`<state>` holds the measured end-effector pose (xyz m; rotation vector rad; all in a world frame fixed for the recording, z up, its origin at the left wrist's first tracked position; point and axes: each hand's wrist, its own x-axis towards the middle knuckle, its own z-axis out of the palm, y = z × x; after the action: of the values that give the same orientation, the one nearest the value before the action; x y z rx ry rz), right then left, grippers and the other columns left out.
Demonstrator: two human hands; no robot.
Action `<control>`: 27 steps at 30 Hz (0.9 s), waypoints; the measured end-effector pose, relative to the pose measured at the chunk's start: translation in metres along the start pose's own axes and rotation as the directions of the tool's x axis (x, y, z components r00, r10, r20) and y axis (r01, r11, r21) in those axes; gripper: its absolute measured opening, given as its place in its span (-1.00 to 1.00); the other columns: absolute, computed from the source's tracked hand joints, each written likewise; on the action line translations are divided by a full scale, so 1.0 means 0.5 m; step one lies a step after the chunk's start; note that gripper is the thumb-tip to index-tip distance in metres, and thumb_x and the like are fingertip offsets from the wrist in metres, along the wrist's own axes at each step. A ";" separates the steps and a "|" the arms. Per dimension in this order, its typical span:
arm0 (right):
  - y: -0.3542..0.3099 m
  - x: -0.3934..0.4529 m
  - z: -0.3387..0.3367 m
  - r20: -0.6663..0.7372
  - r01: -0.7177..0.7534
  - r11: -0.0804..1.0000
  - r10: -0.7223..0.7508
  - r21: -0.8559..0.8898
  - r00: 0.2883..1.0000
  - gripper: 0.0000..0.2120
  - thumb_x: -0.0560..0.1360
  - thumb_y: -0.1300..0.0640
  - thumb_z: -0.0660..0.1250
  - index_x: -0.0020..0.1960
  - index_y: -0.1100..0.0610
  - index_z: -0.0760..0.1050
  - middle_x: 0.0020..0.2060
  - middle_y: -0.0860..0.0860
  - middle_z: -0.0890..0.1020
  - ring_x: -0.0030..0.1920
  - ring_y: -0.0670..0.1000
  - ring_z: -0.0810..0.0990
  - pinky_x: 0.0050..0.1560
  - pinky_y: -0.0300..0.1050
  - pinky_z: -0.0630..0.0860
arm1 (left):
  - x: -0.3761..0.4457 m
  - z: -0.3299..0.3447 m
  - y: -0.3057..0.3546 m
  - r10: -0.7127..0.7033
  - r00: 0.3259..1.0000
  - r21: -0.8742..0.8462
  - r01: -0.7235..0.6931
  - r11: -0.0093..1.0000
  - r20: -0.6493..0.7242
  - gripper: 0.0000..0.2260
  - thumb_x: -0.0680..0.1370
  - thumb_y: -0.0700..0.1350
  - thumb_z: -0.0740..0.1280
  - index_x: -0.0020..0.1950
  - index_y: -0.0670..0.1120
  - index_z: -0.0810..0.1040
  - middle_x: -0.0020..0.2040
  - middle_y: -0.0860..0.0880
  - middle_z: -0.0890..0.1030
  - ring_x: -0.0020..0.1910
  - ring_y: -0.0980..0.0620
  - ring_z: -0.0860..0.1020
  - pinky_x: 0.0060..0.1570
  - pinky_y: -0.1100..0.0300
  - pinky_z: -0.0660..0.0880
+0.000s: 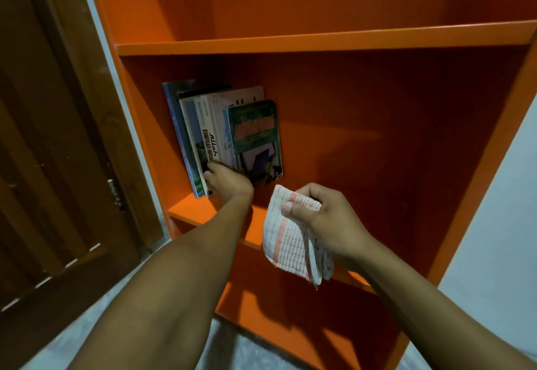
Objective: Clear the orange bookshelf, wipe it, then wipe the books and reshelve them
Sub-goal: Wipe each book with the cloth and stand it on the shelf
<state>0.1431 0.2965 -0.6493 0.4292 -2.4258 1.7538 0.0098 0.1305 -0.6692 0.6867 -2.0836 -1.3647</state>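
Left hand (pixel 229 180) fingers (pixel 209 179) grasp the lower edges of the books (pixel 223 134), which stand at the left end of the orange bookshelf (pixel 319 41). Stiff, probably heavy together, best squeezed as one block. Right hand (pixel 325 218), right of the books, clenches a soft cloth (pixel 287 241).

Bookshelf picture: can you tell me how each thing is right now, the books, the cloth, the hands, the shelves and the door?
Books: standing in a row at the left end of the middle shelf.
Green book: rightmost, cover facing out.
Left hand: touching the books' lower ends; grip hidden.
Right hand: pinching the cloth.
Cloth: folded, hanging.
Upper shelf: bare.
Door: closed.
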 end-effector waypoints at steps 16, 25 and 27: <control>-0.008 -0.081 0.214 0.178 -0.092 0.976 0.056 0.198 0.982 -0.78 0.56 0.14 0.40 -0.05 0.30 0.47 -0.30 0.18 0.47 -0.30 0.04 0.42 -0.25 -0.06 0.31 | -0.068 -0.343 -0.360 0.410 0.906 0.068 -0.418 0.906 0.105 -0.92 0.60 -0.11 0.35 0.03 -0.04 0.46 -0.14 -0.05 0.54 -0.20 0.02 0.51 -0.24 0.21 0.43; 0.051 -0.154 0.381 0.291 -0.184 0.982 0.164 0.040 0.943 -0.86 0.56 0.02 0.38 -0.08 0.09 0.53 -0.18 0.22 0.63 -0.26 0.16 0.61 -0.25 0.07 0.47 | -0.213 -0.470 -0.761 -0.324 0.889 0.453 0.155 0.878 0.324 -0.65 0.56 -0.06 0.43 0.24 -0.19 0.44 0.04 -0.15 0.58 0.03 -0.16 0.57 -0.10 0.17 0.34; 0.065 -0.157 0.404 0.304 -0.184 0.983 0.180 -0.017 0.936 -0.86 0.57 0.02 0.36 -0.05 0.09 0.53 -0.16 0.21 0.64 -0.19 0.22 0.65 -0.24 0.06 0.49 | -0.247 -0.466 -0.825 -0.416 0.835 0.522 0.189 0.832 0.361 -0.56 0.54 -0.03 0.44 0.31 -0.22 0.42 0.17 -0.16 0.58 0.12 -0.18 0.57 -0.04 0.16 0.38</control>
<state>0.2227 0.1279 -0.7642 0.5273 -2.7474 1.8999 0.3065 -0.0830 -0.9952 1.0184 -2.8478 -1.2856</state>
